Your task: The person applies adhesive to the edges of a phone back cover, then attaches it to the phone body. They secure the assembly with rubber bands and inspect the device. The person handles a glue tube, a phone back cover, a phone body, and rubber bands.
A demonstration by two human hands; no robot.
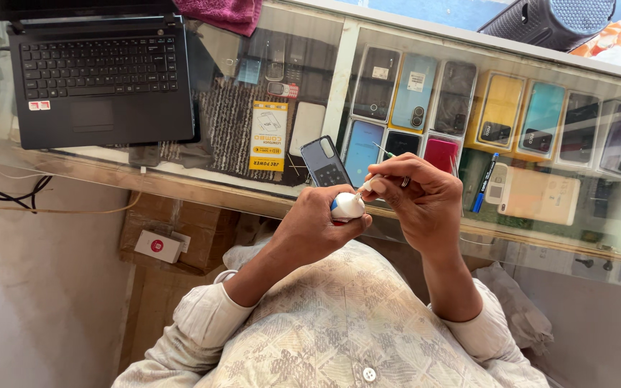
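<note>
While held close together just above the lap, at the near edge of the glass-topped display counter (181, 183), both hands busy with one small thing. Left hand (310, 228) wrapped firmly around a small white rounded plastic bottle with a blue and red band (347, 207), body of it almost hidden in the fist, only the top end looking out. Probably gripped so to keep it from turning. Right hand (420, 201), with a dark ring on one finger, pinched with thumb and fingertips on the pale narrow nozzle (368, 186) at the bottle's top; fine grip, suited to a small part. Cannot tell if turning, pulling or pressing. Above the right fingers, a thin pale needle-like tip (384, 150) sticking up and away.

Held over the lap and not resting on the glass, maybe to keep the counter clean and the work near the eyes.

Just beyond the hands, a dark grey smartphone lying back-side up (325, 162) on the glass, within easy reach. Further right, a blue pen (484, 183). At far left, an open black laptop (98, 79) pushed aside, well apart. Under the glass, rows of coloured phone cases and boxes (497, 111), laid out for showing.
</note>
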